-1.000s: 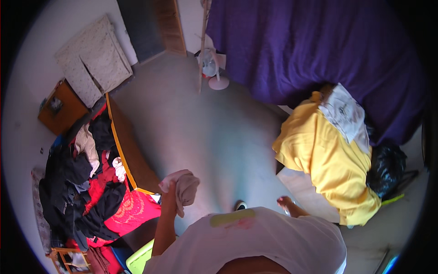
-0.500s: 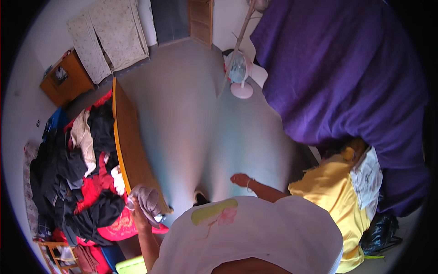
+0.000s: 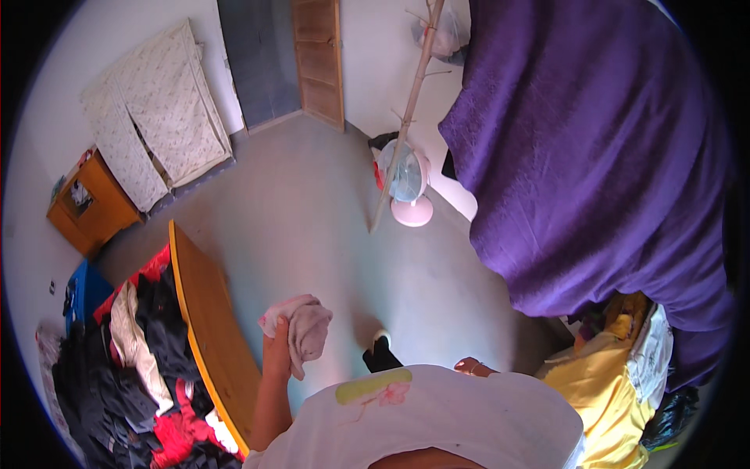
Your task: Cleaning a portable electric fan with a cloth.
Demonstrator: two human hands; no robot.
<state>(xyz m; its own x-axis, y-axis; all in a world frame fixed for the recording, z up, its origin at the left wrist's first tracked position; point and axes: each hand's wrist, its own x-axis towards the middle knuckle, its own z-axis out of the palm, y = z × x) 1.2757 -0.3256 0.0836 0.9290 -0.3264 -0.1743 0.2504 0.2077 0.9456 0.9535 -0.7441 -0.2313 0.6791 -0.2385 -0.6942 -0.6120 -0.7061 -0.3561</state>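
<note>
My left hand (image 3: 280, 338) is closed around a bunched pale pink-grey cloth (image 3: 310, 332), held up over the floor beside the wooden bed board. The cloth's lower end hangs loose past my fingers. Low at my right side, my right hand (image 3: 473, 366) shows only in part past the edge of my white shirt (image 3: 461, 414). Its fingers look curled in, nothing is seen in them, and a thin bracelet circles the wrist.
An orange-brown bed board (image 3: 215, 336) borders a heap of dark and red clothes (image 3: 125, 375) on the left. A pink fan (image 3: 410, 180) stands ahead behind a leaning pole (image 3: 414, 98). Purple fabric (image 3: 594, 156) hangs at right above a yellow cloth (image 3: 598, 383). A door (image 3: 319, 62) stands far ahead.
My left hand has carried the cloth away from the clothes heap, rightward over the floor. My right hand has drawn back toward my body. The view has turned, and a foot has stepped ahead.
</note>
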